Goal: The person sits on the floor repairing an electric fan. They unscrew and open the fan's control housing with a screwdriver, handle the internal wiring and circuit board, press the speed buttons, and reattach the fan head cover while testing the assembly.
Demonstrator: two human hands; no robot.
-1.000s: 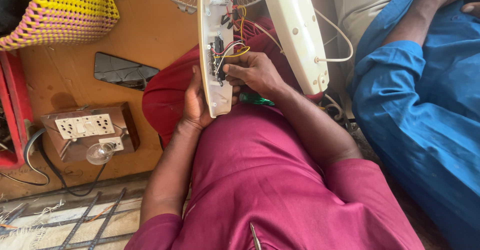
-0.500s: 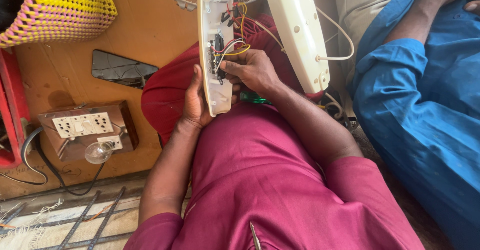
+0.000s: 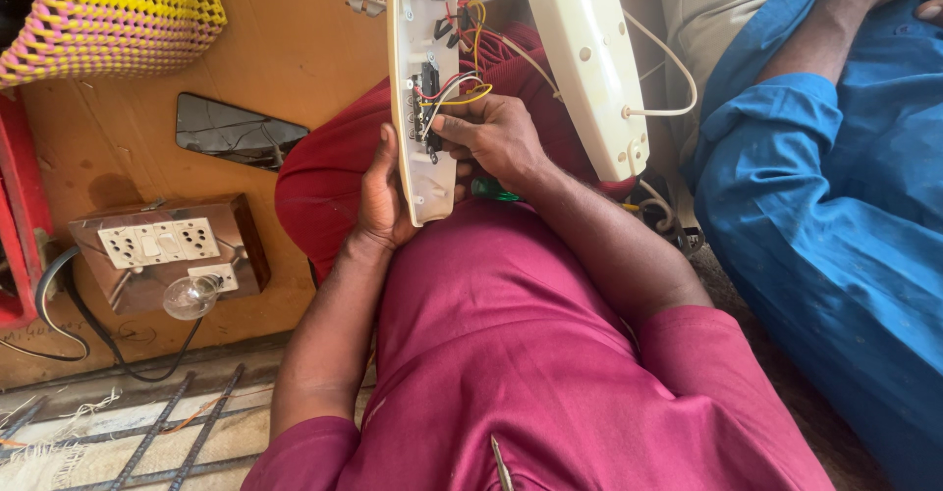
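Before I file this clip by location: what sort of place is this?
Probably an informal electrical repair spot, worked seated on the floor. An opened cream fan housing with loose coloured wires is held in both hands, and a wooden test board with sockets and a bulb lies beside.

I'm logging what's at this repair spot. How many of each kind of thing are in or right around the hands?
Cream fan housing halves: 2 (one held, one leaning)
Wire bundle, coloured: 1
Green-handled tool: 1
Socket board: 1
Clear bulb: 1
Woven basket: 1
Hands at work: 2 (left hand, right hand)
Total: 9
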